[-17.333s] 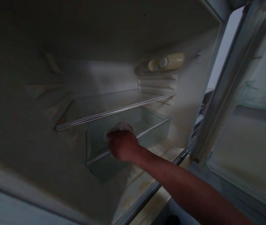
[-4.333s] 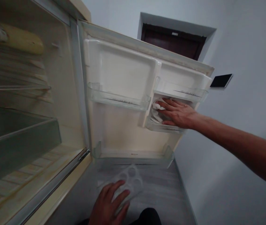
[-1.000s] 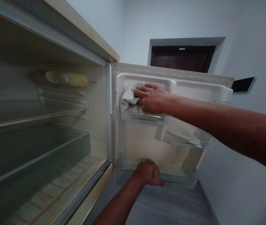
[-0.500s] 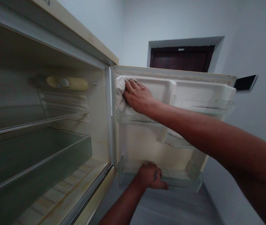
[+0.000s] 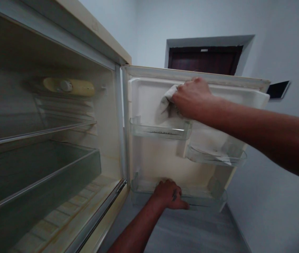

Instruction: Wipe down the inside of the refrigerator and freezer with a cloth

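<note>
A white cloth (image 5: 168, 100) is bunched in my right hand (image 5: 193, 98), closed around it near the top of the open fridge door (image 5: 154, 154). Part of the cloth hangs left of the fingers, against the door's inner panel. Below it sits a clear door shelf (image 5: 160, 130). My left hand (image 5: 169, 195) is wrapped over the rim of the bottom door shelf (image 5: 204, 202), thumb outside and fingers inside. A third clear shelf (image 5: 215, 157) is fixed on the right half of the door.
On the left stands the fridge interior with a yellowed lamp and dial housing (image 5: 69, 86), a glass shelf (image 5: 38, 133) and a clear drawer (image 5: 46, 182). A dark door (image 5: 204, 59) is set in the wall behind. Grey floor (image 5: 181, 232) shows underneath.
My right hand has moved right with the cloth, from the door's upper hinge-side corner toward the middle. My left hand stays on the bottom shelf. The view has shifted slightly.
</note>
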`<state>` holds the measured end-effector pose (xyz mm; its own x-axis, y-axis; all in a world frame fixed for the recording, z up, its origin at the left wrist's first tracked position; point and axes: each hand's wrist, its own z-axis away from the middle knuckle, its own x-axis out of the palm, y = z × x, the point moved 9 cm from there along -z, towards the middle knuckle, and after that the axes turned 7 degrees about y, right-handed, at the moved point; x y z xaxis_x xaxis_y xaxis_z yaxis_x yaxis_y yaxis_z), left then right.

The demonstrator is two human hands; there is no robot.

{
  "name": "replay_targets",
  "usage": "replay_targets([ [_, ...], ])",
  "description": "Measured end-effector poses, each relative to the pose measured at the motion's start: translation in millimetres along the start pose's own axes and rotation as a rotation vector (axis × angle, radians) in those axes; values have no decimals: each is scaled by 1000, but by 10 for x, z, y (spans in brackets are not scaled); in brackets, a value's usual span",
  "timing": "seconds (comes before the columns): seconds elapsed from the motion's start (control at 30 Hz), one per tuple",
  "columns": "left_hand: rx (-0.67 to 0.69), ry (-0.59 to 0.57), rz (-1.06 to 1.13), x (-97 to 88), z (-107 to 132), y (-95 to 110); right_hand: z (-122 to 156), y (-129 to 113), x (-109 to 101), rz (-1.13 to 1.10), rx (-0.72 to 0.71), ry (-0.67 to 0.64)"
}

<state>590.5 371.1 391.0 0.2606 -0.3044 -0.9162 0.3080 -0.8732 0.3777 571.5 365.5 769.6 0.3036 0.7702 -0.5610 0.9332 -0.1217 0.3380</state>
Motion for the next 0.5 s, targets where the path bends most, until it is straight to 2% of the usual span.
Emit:
replay_targets([
  [0.07, -2, 2, -10, -3, -1, 13, -75, -66, 52, 8, 17, 5],
  [0.2, -3, -3, -49, 22, -15, 9, -315, -461, 217, -67, 22, 38],
  [0.33, -5, -7, -64, 67, -37, -31, -425, -613, 360, -185, 174, 63],
  [0.4, -8, -7, -65, 82, -44, -46, -373, -643, 459, -283, 190, -35],
  [0.5, -8, -14, -70, 85, -52, -39, -211, -758, 594, -428, 106, -253],
])
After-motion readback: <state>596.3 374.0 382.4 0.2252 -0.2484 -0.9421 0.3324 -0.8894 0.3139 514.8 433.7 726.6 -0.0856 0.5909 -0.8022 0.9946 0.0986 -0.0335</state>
